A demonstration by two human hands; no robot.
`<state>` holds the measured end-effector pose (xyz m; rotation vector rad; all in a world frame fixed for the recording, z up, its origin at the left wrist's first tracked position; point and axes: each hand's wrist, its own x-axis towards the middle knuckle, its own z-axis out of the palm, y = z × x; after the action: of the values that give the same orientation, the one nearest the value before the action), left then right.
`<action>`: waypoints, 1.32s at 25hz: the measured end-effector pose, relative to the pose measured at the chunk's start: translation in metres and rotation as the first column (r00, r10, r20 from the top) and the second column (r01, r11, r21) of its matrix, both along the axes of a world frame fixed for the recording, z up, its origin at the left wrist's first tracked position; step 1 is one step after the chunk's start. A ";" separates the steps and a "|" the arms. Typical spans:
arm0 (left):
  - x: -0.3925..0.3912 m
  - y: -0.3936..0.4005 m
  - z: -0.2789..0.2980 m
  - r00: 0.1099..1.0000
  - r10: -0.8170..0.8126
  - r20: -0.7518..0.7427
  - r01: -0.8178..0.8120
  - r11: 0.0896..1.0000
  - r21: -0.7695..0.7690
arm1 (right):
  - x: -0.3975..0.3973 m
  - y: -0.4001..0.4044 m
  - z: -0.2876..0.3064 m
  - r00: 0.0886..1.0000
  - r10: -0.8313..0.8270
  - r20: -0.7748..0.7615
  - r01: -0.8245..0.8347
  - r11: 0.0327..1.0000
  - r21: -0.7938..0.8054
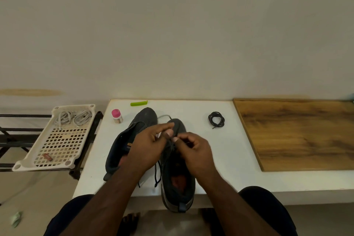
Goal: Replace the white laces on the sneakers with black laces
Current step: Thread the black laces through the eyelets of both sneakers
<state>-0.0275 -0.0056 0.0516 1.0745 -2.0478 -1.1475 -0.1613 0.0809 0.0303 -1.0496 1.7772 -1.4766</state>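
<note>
On the white table [220,159] two dark sneakers stand side by side. Over the right sneaker [177,184], the left hand [151,145] and right hand [193,149] each pinch its black lace [157,175]. The left sneaker [130,136] lies just beside it. A coiled black lace [216,119] lies to its right; white laces [73,118] sit in a tray [57,151] to its left.

Our two hands meet at centre frame, fingers pinched.

Our left hand [148,144] reaches in from 7 o'clock, thumb and forefinger extended toward 1 o'clock in a pinching grip. Our right hand [193,149] comes from 5 o'clock, fingers curled, thumb tip nearly touching the left thumb.
</note>
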 end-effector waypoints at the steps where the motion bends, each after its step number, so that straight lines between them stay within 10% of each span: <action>1: -0.002 0.002 -0.001 0.999 -0.038 -0.027 0.040 0.998 0.040 | 0.004 0.000 -0.003 0.994 0.035 -0.101 -0.033 0.999 0.022; 8: 0.003 0.001 -0.005 0.995 0.028 0.098 -0.022 0.998 -0.060 | -0.030 0.004 0.001 0.975 -0.023 -0.220 0.096 0.940 0.327; 12: -0.004 0.000 -0.017 0.976 0.020 0.216 -0.006 0.998 -0.067 | -0.028 0.009 0.006 0.994 0.100 -0.044 -0.067 0.875 0.480; 19: -0.019 0.009 -0.037 0.957 0.001 0.291 0.018 0.998 -0.065 | -0.014 -0.001 -0.006 0.890 0.185 -0.416 0.055 0.863 0.503; 33: -0.026 0.016 -0.051 0.949 0.051 0.311 -0.054 0.999 0.003 | -0.029 0.001 -0.022 0.993 0.086 -0.078 -0.043 0.894 0.446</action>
<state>-0.0537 0.0107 0.0010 1.3814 -2.2345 -1.0156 -0.1904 0.0814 0.0083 -0.9385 1.9996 -0.9226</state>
